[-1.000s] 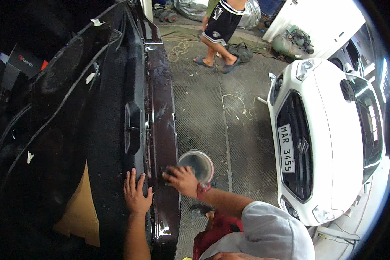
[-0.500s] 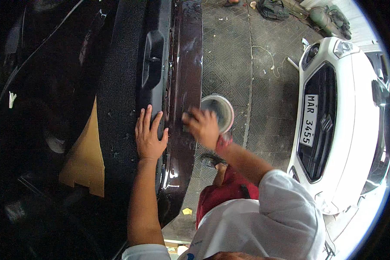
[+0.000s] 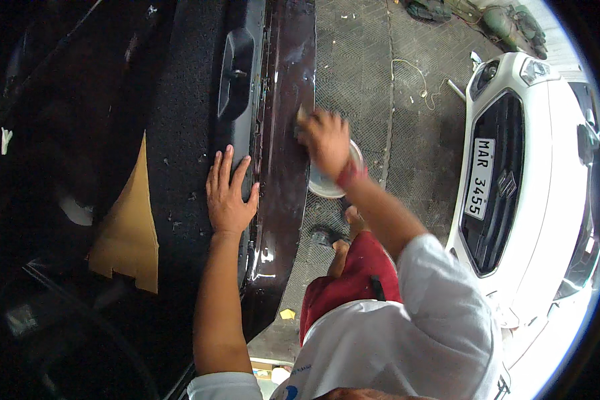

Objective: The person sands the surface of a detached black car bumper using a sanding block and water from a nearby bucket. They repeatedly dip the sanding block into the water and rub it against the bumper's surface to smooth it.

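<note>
My left hand [image 3: 232, 200] lies flat with fingers spread on the black plastic trim [image 3: 237, 130], beside a recessed handle-like pocket [image 3: 235, 73]. To its right runs a wet-looking dark maroon car panel [image 3: 283, 167]. My right hand [image 3: 328, 143], slightly blurred, is at this panel's outer edge with fingers curled over a small thin piece [image 3: 302, 115], tan at its tip; its kind cannot be made out. A red band circles that wrist. Partly hidden under my right hand, a round pale-rimmed bucket [image 3: 327, 190] stands on the floor.
A pointed piece of brown cardboard [image 3: 130, 233] lies on the dark surface at left. At right stands a white car [image 3: 533, 180], its front toward me. A thin cord [image 3: 420, 80] lies on the textured floor mat [image 3: 353, 60]; bags [image 3: 507, 27] sit at the far right.
My right hand has moved away from me along the maroon panel's edge, uncovering the bucket's near part. My left hand stays on the trim. The whole view has shifted slightly.
</note>
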Action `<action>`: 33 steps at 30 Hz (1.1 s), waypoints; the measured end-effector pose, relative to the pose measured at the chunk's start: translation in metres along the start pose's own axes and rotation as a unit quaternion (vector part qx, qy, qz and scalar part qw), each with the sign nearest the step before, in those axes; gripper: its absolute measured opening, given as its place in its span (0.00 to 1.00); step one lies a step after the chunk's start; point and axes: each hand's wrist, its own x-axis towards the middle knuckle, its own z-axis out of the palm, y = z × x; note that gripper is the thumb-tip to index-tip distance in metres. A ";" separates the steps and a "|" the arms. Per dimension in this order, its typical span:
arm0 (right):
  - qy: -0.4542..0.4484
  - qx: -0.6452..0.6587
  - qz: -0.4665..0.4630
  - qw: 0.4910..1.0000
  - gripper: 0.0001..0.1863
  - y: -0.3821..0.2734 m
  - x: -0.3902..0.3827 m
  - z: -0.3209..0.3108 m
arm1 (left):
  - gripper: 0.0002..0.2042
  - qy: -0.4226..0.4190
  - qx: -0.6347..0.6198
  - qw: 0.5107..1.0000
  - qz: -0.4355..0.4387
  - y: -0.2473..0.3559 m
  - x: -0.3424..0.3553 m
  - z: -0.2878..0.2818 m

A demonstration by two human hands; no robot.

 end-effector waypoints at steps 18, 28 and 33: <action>0.068 -0.020 0.046 0.996 0.28 0.060 0.117 0.005 | 0.36 -0.007 0.001 1.000 0.003 0.010 0.013 0.006; -0.045 0.066 -0.184 0.980 0.29 -0.009 -0.031 -0.007 | 0.35 -0.020 0.014 0.999 -0.021 0.007 0.003 0.000; 0.062 -0.015 -0.061 0.996 0.22 0.042 0.163 0.008 | 0.34 -0.023 0.035 0.999 -0.023 0.012 0.010 0.005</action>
